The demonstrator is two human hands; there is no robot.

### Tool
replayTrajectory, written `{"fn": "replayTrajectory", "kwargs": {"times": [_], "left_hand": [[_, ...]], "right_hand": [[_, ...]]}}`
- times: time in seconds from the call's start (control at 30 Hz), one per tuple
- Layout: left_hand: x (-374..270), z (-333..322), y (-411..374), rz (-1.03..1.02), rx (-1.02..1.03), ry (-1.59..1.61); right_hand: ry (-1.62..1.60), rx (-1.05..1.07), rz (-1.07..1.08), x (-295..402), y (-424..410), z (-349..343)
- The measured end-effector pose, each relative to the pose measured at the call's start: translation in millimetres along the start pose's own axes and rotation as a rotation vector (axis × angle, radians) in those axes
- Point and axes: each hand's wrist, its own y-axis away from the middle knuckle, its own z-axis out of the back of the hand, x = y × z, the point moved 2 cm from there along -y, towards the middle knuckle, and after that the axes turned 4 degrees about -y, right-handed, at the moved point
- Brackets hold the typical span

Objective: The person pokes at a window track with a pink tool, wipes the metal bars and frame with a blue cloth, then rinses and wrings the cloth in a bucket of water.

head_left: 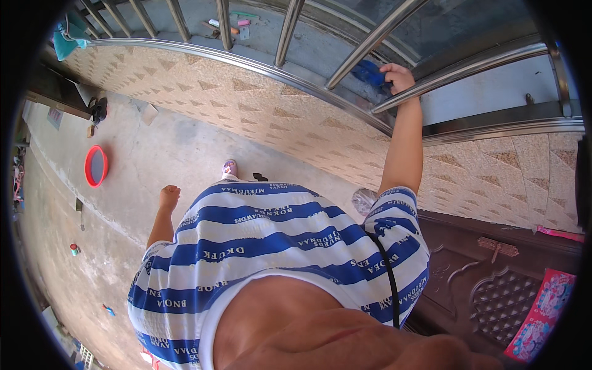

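Note:
My right arm reaches between the stainless steel window bars (pixel 354 46). Beyond them, my right hand (pixel 398 79) has its fingers bent on a crumpled blue cloth (pixel 368 73), which lies low over the window ledge. The cloth is partly behind a bar and the hand. My left hand (pixel 170 198) hangs at my left side over the concrete floor, its fingers curled in and nothing visible in them. Below the bars runs a wall of beige tiles (pixel 286 111) with brown triangles. A purple clog (pixel 230 167) shows on one foot.
Small items, among them a pink cylinder (pixel 243 22), lie on the ledge. A turquoise cloth (pixel 70 39) hangs at the far left bars. On the floor stand a red basin (pixel 96 165) and dark shoes (pixel 100 110). A brown panelled door (pixel 455 273) is at my right.

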Motion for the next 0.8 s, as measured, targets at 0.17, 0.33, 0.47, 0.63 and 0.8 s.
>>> {"fn": "replayTrajectory", "kwargs": {"times": [0.17,0.33,0.47,0.63,0.8], "left_hand": [[41,1,5,0.078,-0.019,-0.033],[31,10,-18,-0.06,0.047,-0.006],[17,35,-47,-0.175,0.023,0.022],[61,148,-21,-0.378,-0.042,0.264],[97,286,47,-0.235,0.273,0.588]], "right_hand": [[-0.639,-0.438,0.177,-12,79,7],[-1.03,-0.67,0.184,-33,171,-24],[-1.175,-0.586,0.136,-69,195,-91],[-1.08,-0.45,-0.164,-115,193,-288],[-1.079,-0.279,-0.451,-103,241,-523]]}}
